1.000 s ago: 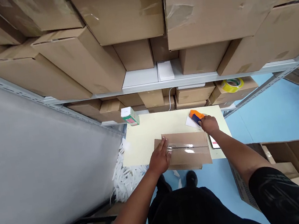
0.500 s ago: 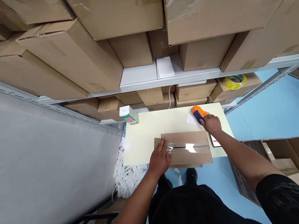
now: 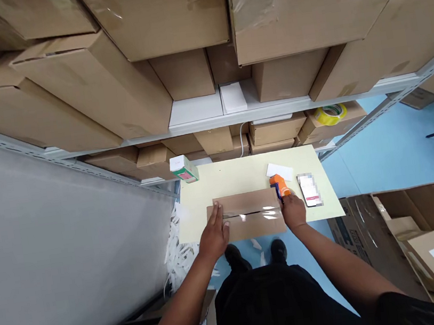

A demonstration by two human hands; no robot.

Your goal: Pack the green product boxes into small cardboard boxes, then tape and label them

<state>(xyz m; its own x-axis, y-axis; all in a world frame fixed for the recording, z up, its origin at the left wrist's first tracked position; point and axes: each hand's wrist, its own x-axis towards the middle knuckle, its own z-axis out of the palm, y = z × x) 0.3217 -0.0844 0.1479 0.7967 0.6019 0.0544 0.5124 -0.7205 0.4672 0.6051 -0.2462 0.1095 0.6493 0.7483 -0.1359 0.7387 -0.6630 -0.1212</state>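
A small cardboard box [image 3: 250,227] lies at the near edge of the cream table [image 3: 234,173], with shiny clear tape [image 3: 252,213] along its middle seam. My left hand [image 3: 214,233] rests on the box's left end, fingers stretched out and pressing the top. At the right end, my right hand [image 3: 293,210] is wrapped round an orange and blue tape dispenser [image 3: 280,185], which stands against the box's edge. The dispenser's lower part is hidden by my fingers. Beyond it is a white slip of paper [image 3: 280,171], and to the right lies a phone [image 3: 308,190].
A green and white carton [image 3: 184,169] stands at the table's far left corner. Behind are shelves [image 3: 195,125] stacked with cardboard boxes and a yellow tape roll [image 3: 330,114]. An open large carton [image 3: 408,200] sits on the floor at right, shredded paper [image 3: 176,249] at left.
My right hand has brought the tape dispenser nearer and left, down to the box's right end. The phone and the paper slip are more exposed. My left hand stays on the box.
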